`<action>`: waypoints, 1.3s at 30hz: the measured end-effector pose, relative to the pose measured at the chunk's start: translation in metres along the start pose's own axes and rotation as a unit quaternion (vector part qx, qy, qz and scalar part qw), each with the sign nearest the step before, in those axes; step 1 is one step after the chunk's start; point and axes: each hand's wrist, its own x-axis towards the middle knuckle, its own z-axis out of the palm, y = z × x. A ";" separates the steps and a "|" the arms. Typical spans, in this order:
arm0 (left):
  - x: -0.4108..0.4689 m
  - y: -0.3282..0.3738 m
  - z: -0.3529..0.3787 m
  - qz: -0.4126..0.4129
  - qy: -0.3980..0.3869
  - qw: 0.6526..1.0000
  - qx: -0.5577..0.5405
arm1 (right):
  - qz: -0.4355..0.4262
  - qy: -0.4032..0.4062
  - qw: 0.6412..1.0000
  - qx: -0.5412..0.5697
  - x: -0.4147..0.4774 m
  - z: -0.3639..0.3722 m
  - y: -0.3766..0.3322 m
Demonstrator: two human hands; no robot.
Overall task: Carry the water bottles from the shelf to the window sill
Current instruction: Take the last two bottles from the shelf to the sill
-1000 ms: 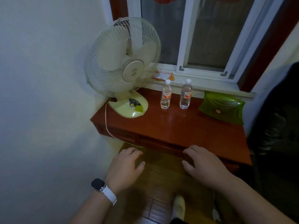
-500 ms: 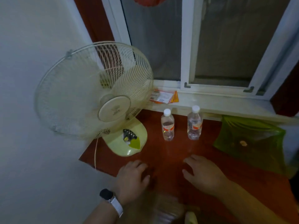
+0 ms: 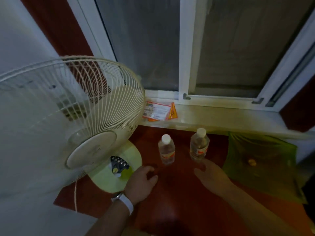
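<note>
Dim reddish-brown wooden desk (image 3: 179,193) carries both clear plastic water bottles (image 3: 166,151), upright below the bare pale window sill (image 3: 221,116). Nothing is moved yet; left hand (image 3: 141,183) and right hand (image 3: 211,176) hover, each grip spread, empty.

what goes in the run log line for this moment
stage: reach | left hand: open, empty | right hand: open, empty | two clear plastic water bottles: upright on red-brown wooden shelf | pale window sill: no bottles

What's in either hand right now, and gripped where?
Nothing is held. The left hand and right hand are both open over the red shelf, short of the two water bottles, which stand upright and untouched.
</note>
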 end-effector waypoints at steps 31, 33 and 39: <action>0.112 -0.001 0.063 -0.022 -0.021 0.942 -0.333 | 0.096 0.207 0.939 0.257 0.083 0.031 0.012; 0.107 0.003 0.059 0.003 -0.018 0.951 -0.309 | 0.095 0.205 0.941 0.252 0.078 0.029 0.010; 0.086 0.021 0.036 0.070 -0.023 0.960 -0.272 | 0.107 0.211 0.934 0.268 0.052 0.031 0.008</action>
